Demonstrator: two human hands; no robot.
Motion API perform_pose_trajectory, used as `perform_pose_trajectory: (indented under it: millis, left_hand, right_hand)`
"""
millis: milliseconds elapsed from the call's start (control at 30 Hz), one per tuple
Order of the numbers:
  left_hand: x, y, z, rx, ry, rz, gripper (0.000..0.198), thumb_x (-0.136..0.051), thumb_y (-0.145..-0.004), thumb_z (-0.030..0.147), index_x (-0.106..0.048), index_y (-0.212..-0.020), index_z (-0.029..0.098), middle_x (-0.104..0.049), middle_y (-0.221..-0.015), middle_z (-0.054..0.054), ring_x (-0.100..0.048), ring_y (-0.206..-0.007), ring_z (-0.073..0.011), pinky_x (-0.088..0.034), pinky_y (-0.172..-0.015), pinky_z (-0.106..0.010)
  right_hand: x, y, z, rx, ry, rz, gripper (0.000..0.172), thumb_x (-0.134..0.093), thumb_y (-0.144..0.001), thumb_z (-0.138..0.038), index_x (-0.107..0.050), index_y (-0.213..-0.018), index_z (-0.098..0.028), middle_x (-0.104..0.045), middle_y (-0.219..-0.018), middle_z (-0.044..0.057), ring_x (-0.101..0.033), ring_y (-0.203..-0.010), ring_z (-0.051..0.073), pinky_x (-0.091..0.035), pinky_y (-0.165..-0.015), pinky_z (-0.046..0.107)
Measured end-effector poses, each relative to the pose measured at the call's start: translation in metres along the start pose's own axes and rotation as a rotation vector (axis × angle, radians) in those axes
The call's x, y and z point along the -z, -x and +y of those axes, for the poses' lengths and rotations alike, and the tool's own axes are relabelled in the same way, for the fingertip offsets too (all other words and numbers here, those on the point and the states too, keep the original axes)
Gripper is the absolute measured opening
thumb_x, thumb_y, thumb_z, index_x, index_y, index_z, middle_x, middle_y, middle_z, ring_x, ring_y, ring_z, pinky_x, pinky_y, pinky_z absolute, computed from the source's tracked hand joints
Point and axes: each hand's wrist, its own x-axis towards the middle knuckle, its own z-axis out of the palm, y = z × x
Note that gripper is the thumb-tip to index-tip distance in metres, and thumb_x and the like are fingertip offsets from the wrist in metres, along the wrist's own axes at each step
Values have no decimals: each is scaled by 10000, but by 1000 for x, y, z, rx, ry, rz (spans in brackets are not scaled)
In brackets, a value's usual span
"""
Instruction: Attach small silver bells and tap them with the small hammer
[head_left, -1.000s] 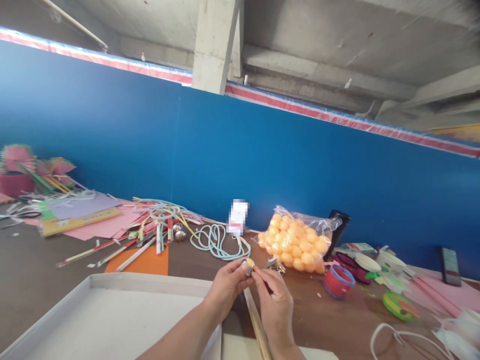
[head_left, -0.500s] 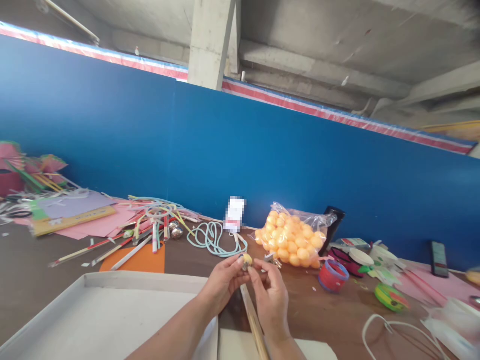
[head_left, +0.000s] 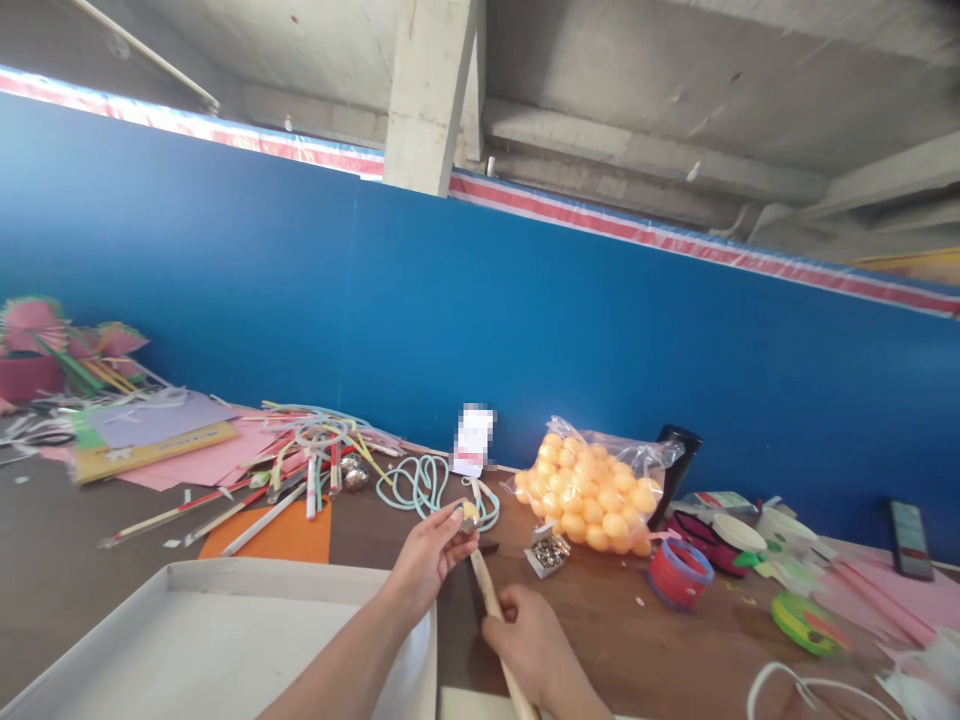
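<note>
My left hand (head_left: 429, 562) pinches a small round shiny ball (head_left: 469, 516), silver with a yellowish part, between thumb and fingertips. Its underside is partly hidden by the fingers. Below and to the right, my right hand (head_left: 536, 640) is closed around the wooden handle of a hammer (head_left: 486, 585). The dark head of this tool shows just right of the left fingertips. A small open box (head_left: 547, 552) of tiny shiny metal pieces sits on the table beyond my right hand.
A white shallow tray (head_left: 225, 640) lies at left. Behind are a light-blue cord (head_left: 412, 485), silver balls (head_left: 354, 472) and a plastic bag of orange balls (head_left: 592, 495). A red-and-blue roll (head_left: 679, 575) and a green tape roll (head_left: 806, 622) lie right. A blue partition (head_left: 525, 320) stands behind.
My right hand has left the ball, moved down and closed on the hammer handle. My left hand keeps the ball and has shifted slightly left. The small box has come into view.
</note>
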Motion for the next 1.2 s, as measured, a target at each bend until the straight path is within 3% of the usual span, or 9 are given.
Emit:
perform_pose_trajectory:
  millis: [200, 300, 567, 700, 900, 1067, 1200]
  left_hand:
    - [5, -9, 0, -83, -23, 110, 253, -656, -720, 215, -614, -947, 112, -669, -851, -96, -643, -729, -152, -529, -683, -249]
    - [6, -11, -1, -86, -32, 116, 259, -671, -705, 231, -616, -931, 116, -669, -858, -95, -648, -751, -163, -529, -709, -264]
    - [5, -11, -2, -84, -58, 125, 237, -664, -714, 252, -602, -894, 111, -666, -819, -92, -651, -761, -166, -523, -737, -270]
    - [2, -10, -1, -74, -49, 137, 217, -664, -715, 233, -597, -881, 109, -663, -815, -93, -651, -730, -156, -528, -723, -270]
    - [0, -9, -1, -68, -28, 139, 186, -664, -714, 205, -592, -853, 106, -654, -784, -78, -647, -697, -141, -532, -700, -259]
    - [2, -11, -2, -68, -35, 151, 178, -663, -715, 202, -593, -849, 108, -654, -766, -74, -646, -685, -138, -536, -696, -260]
    - [2, -10, -1, -67, -35, 130, 177, -651, -727, 207, -601, -864, 106, -655, -783, -75, -644, -701, -137, -533, -699, -249]
  right_hand:
    - [15, 2, -11, -118, -485, 13, 76, -467, -731, -257, -428, -781, -216, -472, -479, -73, -467, -365, 114, -380, -339, 209]
    - [25, 9, -22, -33, -634, -32, 183, -485, -768, -328, -410, -889, -213, -516, -565, -63, -411, -329, 75, -325, -283, 176]
    - [32, 18, -32, 78, -650, -19, 440, -489, -811, -366, -401, -1213, -208, -527, -631, -40, -426, -385, 57, -323, -326, 153]
    - [31, 20, -37, 110, -612, -85, 443, -497, -799, -329, -451, -1219, -195, -545, -650, -25, -432, -395, 55, -337, -361, 168]
    - [27, 21, -40, 109, -616, 6, 470, -516, -756, -331, -497, -1203, -185, -536, -607, -29, -418, -379, 61, -322, -362, 180]
    - [30, 21, -40, 123, -599, -60, 478, -531, -764, -338, -503, -1213, -176, -535, -618, -25, -437, -413, 78, -362, -391, 201]
    - [28, 20, -36, 110, -592, -29, 490, -520, -782, -330, -470, -1245, -180, -541, -636, -25, -431, -402, 69, -354, -390, 197]
